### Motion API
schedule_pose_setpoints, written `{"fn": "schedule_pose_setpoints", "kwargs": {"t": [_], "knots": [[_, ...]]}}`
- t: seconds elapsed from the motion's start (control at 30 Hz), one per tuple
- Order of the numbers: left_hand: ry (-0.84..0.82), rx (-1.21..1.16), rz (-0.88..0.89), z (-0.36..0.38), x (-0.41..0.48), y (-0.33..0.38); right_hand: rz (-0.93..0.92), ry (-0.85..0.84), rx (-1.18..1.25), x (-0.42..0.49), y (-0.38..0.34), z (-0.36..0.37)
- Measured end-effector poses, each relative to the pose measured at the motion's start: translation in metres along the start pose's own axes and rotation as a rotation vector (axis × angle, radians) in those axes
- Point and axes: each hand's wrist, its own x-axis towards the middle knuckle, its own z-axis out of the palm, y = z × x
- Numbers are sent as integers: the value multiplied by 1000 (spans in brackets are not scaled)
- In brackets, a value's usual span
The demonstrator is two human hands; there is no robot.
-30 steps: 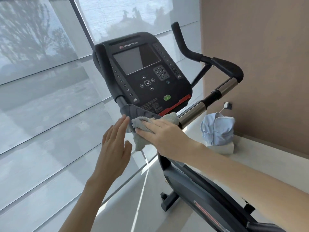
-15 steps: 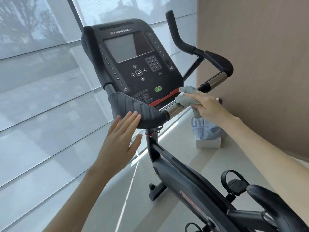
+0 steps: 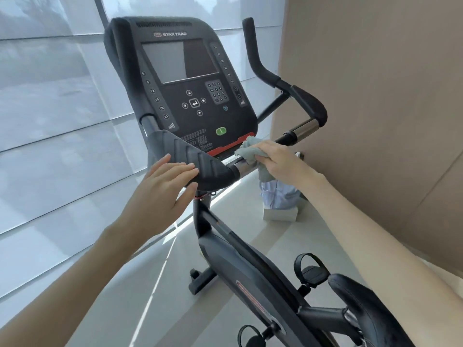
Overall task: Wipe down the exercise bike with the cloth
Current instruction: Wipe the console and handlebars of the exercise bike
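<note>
Indoors, pale floor (image 3: 313, 234) | tan wall (image 3: 375, 96) | right grip (image 3: 278, 161) clamps cloth (image 3: 246, 149) on bike handlebar (image 3: 304, 127) | left grip (image 3: 162, 186) spread flat

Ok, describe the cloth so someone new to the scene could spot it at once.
Start at the exercise bike's black console. Just below its red strip runs a chrome bar, and the cloth is bunched on it under the right hand. It is crumpled grey-green fabric, unlike the hard black and metal parts around it.

place: gym or fitness room, pretty sure | giveaway: black Star Trac exercise bike (image 3: 250, 271) with dark keypad-and-screen console (image 3: 190, 96) | surroundings: pale translucent blinds (image 3: 50, 121) over big windows, plain tan wall (image 3: 375, 96), pale smooth floor (image 3: 325, 234)
</note>
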Motion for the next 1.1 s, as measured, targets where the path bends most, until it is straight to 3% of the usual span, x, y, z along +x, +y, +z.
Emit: {"fn": "schedule_pose_setpoints", "kwargs": {"t": [0.23, 0.43, 0.6, 0.87, 0.97, 1.1], "knots": [[-14, 15, -75, 0, 0, 15, 27, -54, -226, 26, 19, -14], [9, 57, -171, 4, 15, 44, -240, -126, -102, 28, -15, 18], [25, 157, -267, 10, 25, 66, -440, -22, -59, 28, 0, 22], [-42, 284, -368, 15, 22, 88, -293, -24, -73, 64, 73, -12], [-92, 311, -390, 14, 22, 92, -209, -133, -213, 76, 59, -7], [-135, 329, -420, 14, 22, 93, -221, -277, -183, 74, 11, 12]]}}
